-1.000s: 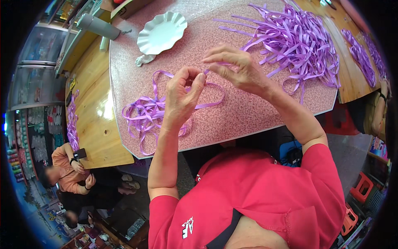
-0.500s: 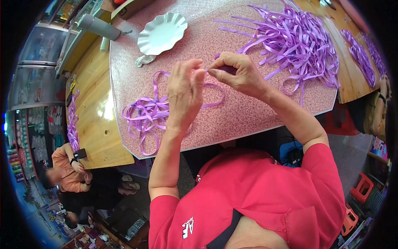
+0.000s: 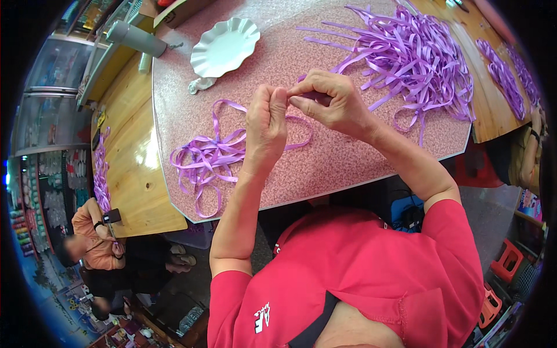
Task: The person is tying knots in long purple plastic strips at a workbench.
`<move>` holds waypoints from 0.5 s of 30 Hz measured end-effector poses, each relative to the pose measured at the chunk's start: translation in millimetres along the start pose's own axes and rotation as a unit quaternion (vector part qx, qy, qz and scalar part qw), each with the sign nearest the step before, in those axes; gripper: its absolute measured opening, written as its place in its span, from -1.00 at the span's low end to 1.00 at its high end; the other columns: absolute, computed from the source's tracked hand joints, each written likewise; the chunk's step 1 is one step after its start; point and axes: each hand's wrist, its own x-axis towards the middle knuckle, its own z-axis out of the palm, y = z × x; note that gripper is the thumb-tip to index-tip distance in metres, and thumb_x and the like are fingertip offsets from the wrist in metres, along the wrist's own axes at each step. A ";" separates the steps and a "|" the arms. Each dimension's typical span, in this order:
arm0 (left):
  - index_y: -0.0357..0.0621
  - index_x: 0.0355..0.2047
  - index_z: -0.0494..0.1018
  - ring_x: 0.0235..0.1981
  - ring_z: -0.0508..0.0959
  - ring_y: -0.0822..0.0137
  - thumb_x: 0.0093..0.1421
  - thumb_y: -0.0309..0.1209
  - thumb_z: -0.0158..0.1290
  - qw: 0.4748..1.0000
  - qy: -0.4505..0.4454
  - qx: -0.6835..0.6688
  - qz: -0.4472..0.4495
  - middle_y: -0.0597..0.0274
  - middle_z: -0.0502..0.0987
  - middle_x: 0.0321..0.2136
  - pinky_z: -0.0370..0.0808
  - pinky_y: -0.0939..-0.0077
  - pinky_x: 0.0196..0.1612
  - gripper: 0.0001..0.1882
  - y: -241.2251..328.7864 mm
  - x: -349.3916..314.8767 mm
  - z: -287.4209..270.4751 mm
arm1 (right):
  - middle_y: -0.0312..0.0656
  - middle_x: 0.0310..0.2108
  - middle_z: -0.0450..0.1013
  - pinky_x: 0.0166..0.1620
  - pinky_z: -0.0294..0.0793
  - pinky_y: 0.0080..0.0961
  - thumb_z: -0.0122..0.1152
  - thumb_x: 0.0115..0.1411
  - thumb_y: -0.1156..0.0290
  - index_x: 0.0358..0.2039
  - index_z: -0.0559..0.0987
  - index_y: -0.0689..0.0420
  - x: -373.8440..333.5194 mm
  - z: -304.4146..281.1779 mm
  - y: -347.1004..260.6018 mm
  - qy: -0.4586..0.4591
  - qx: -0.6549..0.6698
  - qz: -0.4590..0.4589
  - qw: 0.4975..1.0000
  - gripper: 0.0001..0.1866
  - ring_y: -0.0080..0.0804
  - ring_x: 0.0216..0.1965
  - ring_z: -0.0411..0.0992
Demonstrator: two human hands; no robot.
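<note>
Above the pink speckled table mat (image 3: 342,159), my hands meet fingertip to fingertip. My left hand (image 3: 267,120) is closed, thumb pressed against the fingers, on a purple ribbon (image 3: 299,138) that loops out below it. Thumb and index of my right hand (image 3: 331,100) pinch at the same spot, and ribbon also shows beyond its knuckles. The exact bit between the fingertips is hidden. Looped ribbons (image 3: 203,156) lie in a loose heap left of my left hand. Beyond my right hand spreads a large tangled pile of purple ribbons (image 3: 412,64).
A white scalloped dish (image 3: 225,49) stands at the back left, near a grey cylinder (image 3: 136,39). More ribbon bundles lie on the wooden table at the right (image 3: 503,81) and left (image 3: 101,168). People sit at lower left and far right; red stools (image 3: 506,261) stand lower right.
My left hand has moved right and its fingers have closed, meeting the right fingertips. My right hand has hardly moved. At lower left, another person's hands have shifted slightly.
</note>
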 end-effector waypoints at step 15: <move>-0.20 -0.24 0.43 -0.25 0.43 0.51 0.45 -0.19 -0.12 0.954 -0.091 -0.252 -0.131 0.31 0.46 -0.36 0.38 0.58 -0.06 -0.68 1.2 -2.3 -11.8 | -0.36 -0.45 0.39 -0.46 0.28 -0.72 0.28 0.18 0.54 -0.35 0.57 0.24 -0.2 -4.4 0.5 -0.028 0.012 0.022 0.999 -0.94 -0.73 -0.48 0.31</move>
